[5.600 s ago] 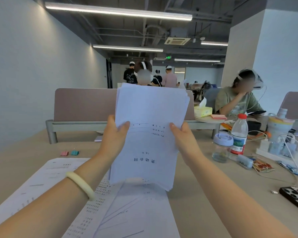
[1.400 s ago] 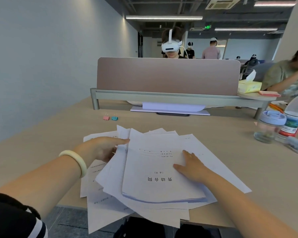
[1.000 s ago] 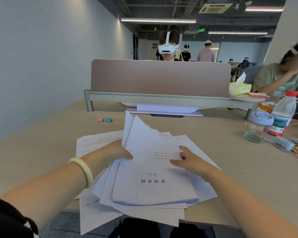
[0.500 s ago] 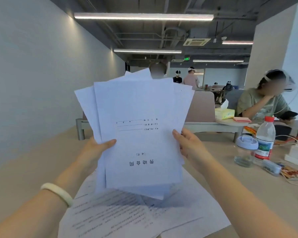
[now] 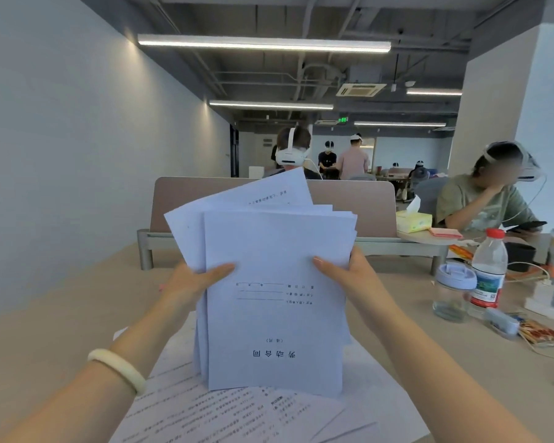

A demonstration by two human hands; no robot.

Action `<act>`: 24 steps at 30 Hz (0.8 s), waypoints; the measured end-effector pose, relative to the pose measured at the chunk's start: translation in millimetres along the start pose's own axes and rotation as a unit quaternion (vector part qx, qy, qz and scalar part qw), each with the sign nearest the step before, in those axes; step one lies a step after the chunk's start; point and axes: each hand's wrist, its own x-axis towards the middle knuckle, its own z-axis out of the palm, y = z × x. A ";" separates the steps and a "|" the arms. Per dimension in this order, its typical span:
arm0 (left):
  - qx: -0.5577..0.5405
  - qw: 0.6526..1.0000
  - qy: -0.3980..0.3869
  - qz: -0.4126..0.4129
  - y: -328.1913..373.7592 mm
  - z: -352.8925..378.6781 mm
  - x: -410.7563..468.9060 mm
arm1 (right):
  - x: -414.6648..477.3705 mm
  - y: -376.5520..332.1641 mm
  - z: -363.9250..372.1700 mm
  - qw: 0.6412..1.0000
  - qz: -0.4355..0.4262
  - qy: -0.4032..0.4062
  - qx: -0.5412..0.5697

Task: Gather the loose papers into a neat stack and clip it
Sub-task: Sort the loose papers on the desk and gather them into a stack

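Observation:
I hold a stack of white papers [image 5: 275, 282] upright in front of me, its lower edge resting on the sheets below. My left hand [image 5: 192, 282] grips its left edge and my right hand [image 5: 346, 273] grips its right edge, thumbs on the front page. The top sheets fan out unevenly to the upper left. More loose printed papers [image 5: 237, 417] lie flat on the desk [image 5: 45, 330] beneath the stack. The binder clips are hidden behind the papers and my left hand.
A glass jar with a blue lid [image 5: 453, 290] and a water bottle [image 5: 488, 273] stand at the right, with snack packets and cables beyond. A desk divider [image 5: 179, 203] runs across the back. A seated person [image 5: 483, 203] is at the far right.
The stack was lifted off the desk and stood upright between both hands. Since half a second ago it has dropped lower, and the sheets sit closer together though still fanned at the top.

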 end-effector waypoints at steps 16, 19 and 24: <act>0.079 0.996 0.034 0.038 32.9 25.7 16.2 | 1.2 -4.9 24.1 0.992 -0.031 0.114 -0.036; 0.069 0.989 0.077 0.104 73.2 42.1 22.1 | 15.6 -40.6 27.7 0.981 -0.080 0.158 -0.079; 0.093 0.989 0.016 0.116 96.1 42.3 21.7 | 24.6 -71.7 20.7 0.972 -0.105 0.195 -0.079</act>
